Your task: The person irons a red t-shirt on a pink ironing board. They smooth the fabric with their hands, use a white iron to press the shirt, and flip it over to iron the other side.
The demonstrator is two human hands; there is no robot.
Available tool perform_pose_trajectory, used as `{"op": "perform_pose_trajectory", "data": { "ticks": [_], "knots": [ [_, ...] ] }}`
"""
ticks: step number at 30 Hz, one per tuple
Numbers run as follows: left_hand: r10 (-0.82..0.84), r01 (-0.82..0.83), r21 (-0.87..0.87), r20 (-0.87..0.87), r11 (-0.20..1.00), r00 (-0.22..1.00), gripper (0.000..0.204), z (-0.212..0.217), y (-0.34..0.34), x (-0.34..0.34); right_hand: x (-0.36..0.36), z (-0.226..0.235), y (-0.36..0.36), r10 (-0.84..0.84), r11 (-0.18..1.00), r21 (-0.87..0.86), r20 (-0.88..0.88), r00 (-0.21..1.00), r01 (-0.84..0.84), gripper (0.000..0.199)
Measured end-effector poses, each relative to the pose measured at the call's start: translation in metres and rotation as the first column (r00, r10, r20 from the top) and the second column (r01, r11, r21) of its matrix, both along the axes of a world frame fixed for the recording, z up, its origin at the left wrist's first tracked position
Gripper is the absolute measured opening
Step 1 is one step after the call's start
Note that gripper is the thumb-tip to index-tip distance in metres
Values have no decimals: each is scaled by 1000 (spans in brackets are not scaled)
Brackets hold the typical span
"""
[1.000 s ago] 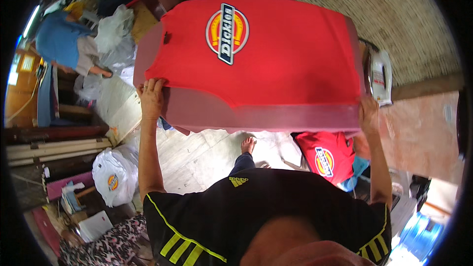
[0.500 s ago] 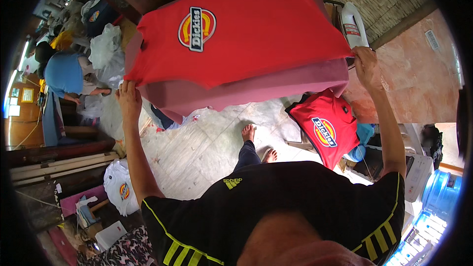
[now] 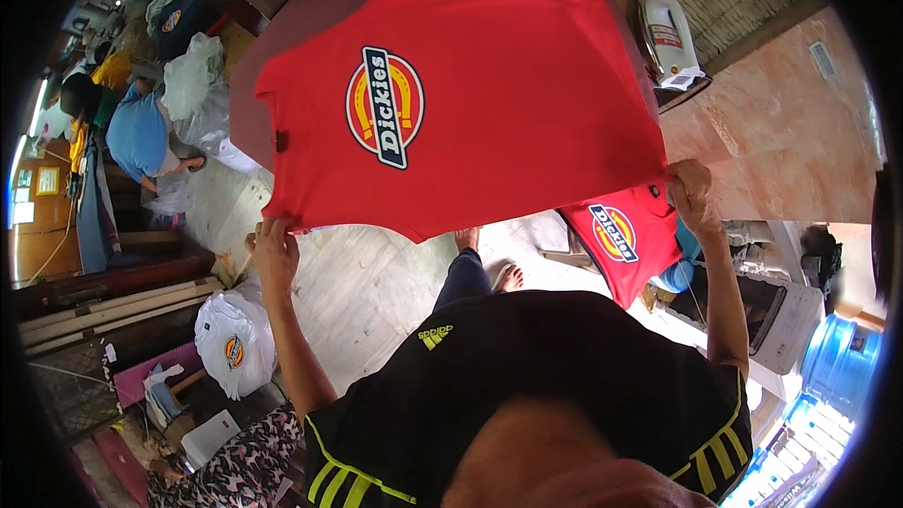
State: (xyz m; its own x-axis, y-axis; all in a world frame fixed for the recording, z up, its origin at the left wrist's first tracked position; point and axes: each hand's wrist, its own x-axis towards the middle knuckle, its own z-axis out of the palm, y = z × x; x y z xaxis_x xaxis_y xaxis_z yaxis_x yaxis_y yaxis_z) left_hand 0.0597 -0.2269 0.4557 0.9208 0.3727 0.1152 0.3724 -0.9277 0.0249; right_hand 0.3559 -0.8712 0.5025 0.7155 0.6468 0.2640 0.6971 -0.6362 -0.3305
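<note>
Head view: red T-shirt (image 3: pixel 470 103) is now lifted clear of the maroon worktop (image 3: pixel 246 103).
Left hand (image 3: pixel 273 249): clamped on one shirt edge.
Right hand (image 3: pixel 689 190): clamped on the other edge.
Meaning: shirt is judged spread for laying flat.

Small garment workshop, pressing and packing kind. Padded maroon worktop (image 3: pixel 246 94) carries spread red T-shirt (image 3: pixel 470 103) with round chest badge. Electric iron (image 3: pixel 670 33) parked on stand at far corner. Second red shirt (image 3: pixel 628 240) lies lower right. White filled bags (image 3: pixel 235 339) and bundled clothes on pale tiled floor (image 3: pixel 367 282). Another person in blue (image 3: pixel 139 136) sits among piles at left.
</note>
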Motion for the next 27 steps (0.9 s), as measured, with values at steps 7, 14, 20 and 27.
{"op": "perform_pose_trajectory", "data": {
  "ticks": [7,14,20,27],
  "knots": [
    [-75,207,-258,442,944,894,30,20,48,156,38,-8,51,-195,972,107,-137,971,211,35],
    [110,-65,-168,275,984,955,50,-75,129,293,120,-84,147,-412,911,47,175,894,410,47],
    [-86,159,-217,312,963,946,53,-83,48,365,110,-93,160,-534,845,219,291,794,488,45],
    [-178,264,-285,296,921,939,56,-89,16,399,105,-91,163,-532,844,259,294,794,470,41]
  ]
}}
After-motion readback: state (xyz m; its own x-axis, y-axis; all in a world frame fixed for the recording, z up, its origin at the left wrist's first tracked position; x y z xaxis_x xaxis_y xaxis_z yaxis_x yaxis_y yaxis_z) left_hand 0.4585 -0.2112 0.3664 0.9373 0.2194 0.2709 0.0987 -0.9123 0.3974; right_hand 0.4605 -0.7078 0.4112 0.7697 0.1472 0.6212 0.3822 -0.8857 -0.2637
